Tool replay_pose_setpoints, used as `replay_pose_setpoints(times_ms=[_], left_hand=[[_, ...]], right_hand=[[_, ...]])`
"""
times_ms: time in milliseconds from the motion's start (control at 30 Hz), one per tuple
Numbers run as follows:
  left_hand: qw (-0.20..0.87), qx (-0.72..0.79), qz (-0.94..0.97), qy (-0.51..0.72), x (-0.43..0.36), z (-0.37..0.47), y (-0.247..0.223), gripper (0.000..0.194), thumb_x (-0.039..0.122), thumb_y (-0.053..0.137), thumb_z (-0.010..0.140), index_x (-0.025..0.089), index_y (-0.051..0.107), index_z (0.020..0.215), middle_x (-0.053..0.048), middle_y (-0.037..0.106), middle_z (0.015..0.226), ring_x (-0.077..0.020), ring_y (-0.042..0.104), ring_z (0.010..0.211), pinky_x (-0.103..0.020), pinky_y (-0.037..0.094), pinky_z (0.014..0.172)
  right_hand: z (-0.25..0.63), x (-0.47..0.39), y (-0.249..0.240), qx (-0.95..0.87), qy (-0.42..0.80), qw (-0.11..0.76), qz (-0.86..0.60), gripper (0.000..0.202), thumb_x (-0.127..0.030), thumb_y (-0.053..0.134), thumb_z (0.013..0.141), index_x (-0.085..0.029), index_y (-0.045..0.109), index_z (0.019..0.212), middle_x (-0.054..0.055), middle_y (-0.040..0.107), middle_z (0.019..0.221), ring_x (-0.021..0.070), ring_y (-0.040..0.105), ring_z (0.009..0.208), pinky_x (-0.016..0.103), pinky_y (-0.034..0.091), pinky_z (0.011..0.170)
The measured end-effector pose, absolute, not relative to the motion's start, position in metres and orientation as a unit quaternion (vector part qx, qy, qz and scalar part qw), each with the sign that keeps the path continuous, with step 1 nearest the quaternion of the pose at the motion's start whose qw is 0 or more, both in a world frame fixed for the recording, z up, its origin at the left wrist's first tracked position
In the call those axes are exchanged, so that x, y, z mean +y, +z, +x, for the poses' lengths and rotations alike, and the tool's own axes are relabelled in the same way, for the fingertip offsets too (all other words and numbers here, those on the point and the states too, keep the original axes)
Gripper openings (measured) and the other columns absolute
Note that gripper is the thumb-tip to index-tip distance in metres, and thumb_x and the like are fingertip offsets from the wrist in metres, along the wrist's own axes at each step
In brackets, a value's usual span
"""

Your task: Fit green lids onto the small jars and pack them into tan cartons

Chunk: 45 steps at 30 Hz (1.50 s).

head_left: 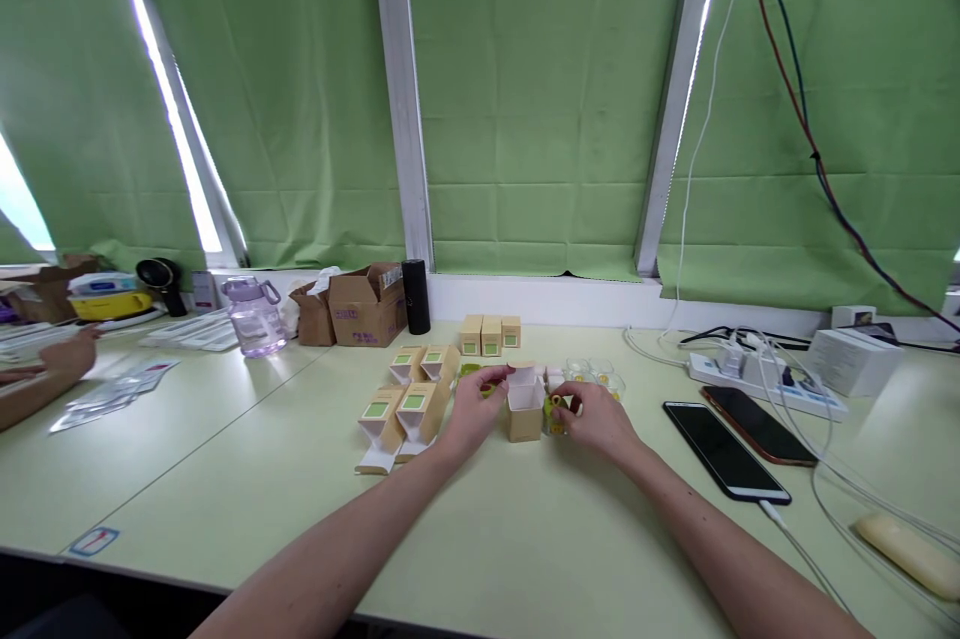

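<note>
An open small cardboard box (525, 422) stands upright on the table, its white inside showing. My left hand (478, 406) is at its left, fingers closed near the raised flap; whether they pinch the flap is too small to tell. On the right side, my right hand (598, 416) grips a small green and yellow item (555, 414) beside the box. Several open boxes (415, 411) lie to the left with white flaps out. Three closed boxes (491, 335) stand behind. Clear round containers (600, 371) sit behind my right hand. Another green item is partly hidden behind my left hand.
Two phones (726, 451) and a power strip (765, 386) with cables lie at the right. At the back left are a purple bottle (255, 317), a brown carton (367, 307) and a black cylinder (415, 297). Another person's hand (69, 354) rests at the far left.
</note>
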<state>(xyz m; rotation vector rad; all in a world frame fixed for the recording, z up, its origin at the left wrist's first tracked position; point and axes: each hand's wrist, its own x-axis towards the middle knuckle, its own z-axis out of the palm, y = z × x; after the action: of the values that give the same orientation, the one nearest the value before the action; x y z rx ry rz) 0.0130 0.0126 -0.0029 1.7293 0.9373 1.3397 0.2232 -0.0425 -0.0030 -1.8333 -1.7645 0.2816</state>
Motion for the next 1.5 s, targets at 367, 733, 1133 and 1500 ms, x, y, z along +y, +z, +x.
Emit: replay_pose_setpoints(times_ms=[367, 733, 1133, 1500], left_hand=[[0.458, 0.356, 0.639, 0.505, 0.025, 0.01, -0.012, 0.049, 0.003, 0.053, 0.064, 0.014, 0.076, 0.106, -0.01, 0.078, 0.104, -0.0227, 0.071, 0.099, -0.039, 0.056, 0.095], [0.51, 0.353, 0.623, 0.477, 0.026, 0.013, -0.013, 0.053, 0.002, 0.054, 0.061, 0.013, 0.074, 0.109, -0.009, 0.077, 0.094, -0.0225, 0.072, 0.091, -0.032, 0.056, 0.08], [0.522, 0.345, 0.618, 0.476, 0.021, 0.013, -0.006, 0.052, 0.001, 0.054, 0.059, 0.014, 0.077, 0.104, -0.009, 0.078, 0.095, -0.0244, 0.072, 0.095, -0.035, 0.057, 0.085], [0.531, 0.273, 0.682, 0.422, 0.008, 0.017, 0.004, 0.053, 0.007, 0.046, 0.056, 0.012, 0.077, 0.099, -0.008, 0.078, 0.092, -0.0212, 0.069, 0.086, -0.027, 0.047, 0.073]], right_hand=[[0.226, -0.045, -0.003, -0.695, 0.085, 0.264, -0.664, 0.031, -0.019, 0.071, 0.076, -0.026, 0.072, 0.107, 0.004, 0.075, 0.099, 0.025, 0.067, 0.096, 0.029, 0.041, 0.071], [0.226, -0.044, -0.005, -0.709, 0.08, 0.271, -0.646, 0.029, -0.014, 0.069, 0.075, -0.026, 0.068, 0.102, 0.002, 0.074, 0.104, 0.0232, 0.065, 0.095, 0.029, 0.04, 0.072], [0.236, -0.039, -0.001, -0.615, 0.064, 0.538, -0.573, 0.032, -0.041, 0.062, 0.089, -0.023, 0.062, 0.116, 0.008, 0.069, 0.111, 0.0242, 0.064, 0.096, 0.03, 0.049, 0.065], [0.202, -0.057, 0.006, -0.654, 0.174, 0.598, -0.429, 0.037, -0.039, 0.062, 0.094, -0.028, 0.054, 0.128, 0.009, 0.065, 0.125, 0.0258, 0.061, 0.113, 0.031, 0.056, 0.069]])
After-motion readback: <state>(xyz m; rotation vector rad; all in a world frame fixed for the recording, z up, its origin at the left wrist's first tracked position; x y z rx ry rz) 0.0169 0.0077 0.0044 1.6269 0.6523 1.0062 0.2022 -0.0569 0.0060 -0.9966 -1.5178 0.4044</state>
